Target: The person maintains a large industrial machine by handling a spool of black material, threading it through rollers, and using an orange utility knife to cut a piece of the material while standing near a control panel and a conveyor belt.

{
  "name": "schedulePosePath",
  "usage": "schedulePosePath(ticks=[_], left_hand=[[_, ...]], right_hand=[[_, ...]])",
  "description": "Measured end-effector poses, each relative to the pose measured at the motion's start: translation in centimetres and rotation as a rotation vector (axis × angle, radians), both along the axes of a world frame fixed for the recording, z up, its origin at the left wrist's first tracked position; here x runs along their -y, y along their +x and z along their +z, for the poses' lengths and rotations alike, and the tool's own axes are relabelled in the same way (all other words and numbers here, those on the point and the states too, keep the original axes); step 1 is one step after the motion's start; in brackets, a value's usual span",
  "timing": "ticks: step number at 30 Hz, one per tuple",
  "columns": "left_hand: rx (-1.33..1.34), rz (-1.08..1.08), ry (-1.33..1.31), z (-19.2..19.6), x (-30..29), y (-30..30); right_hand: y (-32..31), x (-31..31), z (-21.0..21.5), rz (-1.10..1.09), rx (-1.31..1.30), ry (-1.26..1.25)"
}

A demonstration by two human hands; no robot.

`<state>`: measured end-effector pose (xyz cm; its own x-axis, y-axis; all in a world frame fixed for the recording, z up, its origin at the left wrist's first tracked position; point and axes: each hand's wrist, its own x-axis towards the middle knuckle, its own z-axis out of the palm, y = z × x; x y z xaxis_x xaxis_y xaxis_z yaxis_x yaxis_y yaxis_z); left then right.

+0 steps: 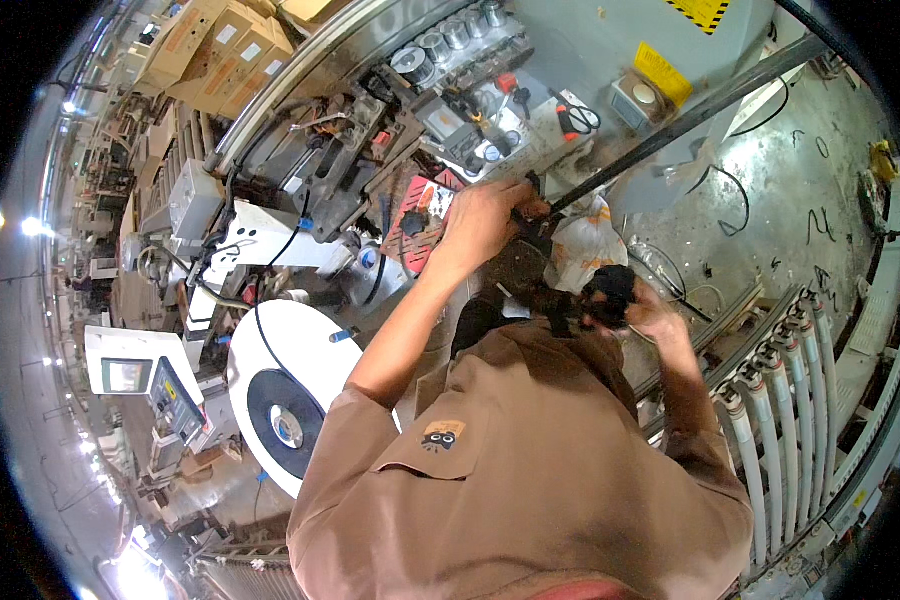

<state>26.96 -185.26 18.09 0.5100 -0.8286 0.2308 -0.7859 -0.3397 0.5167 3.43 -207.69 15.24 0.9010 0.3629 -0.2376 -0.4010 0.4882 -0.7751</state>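
My left hand (482, 222) reaches up over the bench edge, its fingers curled down on something dark beside the lower end of a long black bar (670, 125). What lies under those fingers is mostly hidden. Lower and to the right, my right hand (654, 314) is closed on a black rounded, bunched thing (611, 287), held close in front of my body. Its exact kind cannot be made out. Left of my left hand is a red slotted tray (410, 222) with dark and silver small parts on it.
Scissors with orange-and-black handles (577, 118), several metal cylinders (413, 64) and hand tools lie on the bench beyond. A white round machine with a black disc (285, 420) stands left. Several upright white tubes (785, 430) line the right, near loose cables on the floor.
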Motion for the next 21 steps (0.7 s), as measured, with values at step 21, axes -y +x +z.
schedulePosePath(ticks=[21], left_hand=[[-0.267,0.079,-0.016,-2.8,2.5,-0.5]], right_hand=[[1.1,-1.7,0.3,-0.155,0.162,-0.052]])
